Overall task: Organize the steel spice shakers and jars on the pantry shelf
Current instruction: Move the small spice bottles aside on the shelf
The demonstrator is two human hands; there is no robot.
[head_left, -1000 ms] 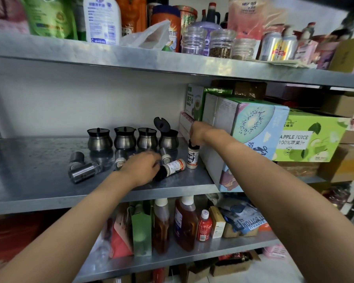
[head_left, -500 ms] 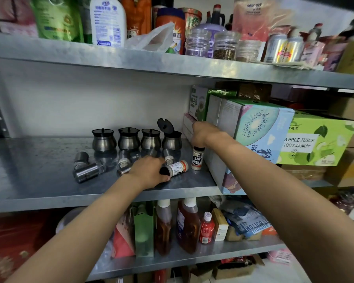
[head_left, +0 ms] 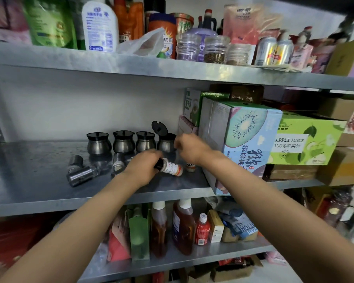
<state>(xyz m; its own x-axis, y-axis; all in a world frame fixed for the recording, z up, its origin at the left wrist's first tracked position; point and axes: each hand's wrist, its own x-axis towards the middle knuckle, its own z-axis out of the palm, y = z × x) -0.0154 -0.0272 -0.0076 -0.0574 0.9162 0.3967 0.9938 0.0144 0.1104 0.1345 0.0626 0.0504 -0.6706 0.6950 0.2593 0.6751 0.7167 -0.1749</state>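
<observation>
Scanning the middle shelf [head_left: 29, 190]. Far left, two steel shakers [head_left: 81, 175] are lying tipped over, well apart from both hands. Behind them, four steel jars [head_left: 124, 142] are standing in a row along the back wall; the rightmost one's black lid [head_left: 159, 127] is flipped up. More small shakers [head_left: 118, 163] are sitting just in front of that row, partly hidden by my hand.

My left hand [head_left: 144, 170] is gripping the labelled spice bottle [head_left: 169, 167] by its dark cap end; the bottle is lying sideways, base pointing right, body sticking out past the fingers. My right hand [head_left: 189, 149] is hovering near the open jar, fingers curled; can't tell if it's pinching anything. A second small bottle [head_left: 190, 166] is standing under that wrist, just beside the kiwi juice carton [head_left: 247, 139].

Judgement: I'm uprighting the sideways bottle. Best done by rotating at the wrist, setting the base flat, and keeping clear of the standing bottle.
</observation>
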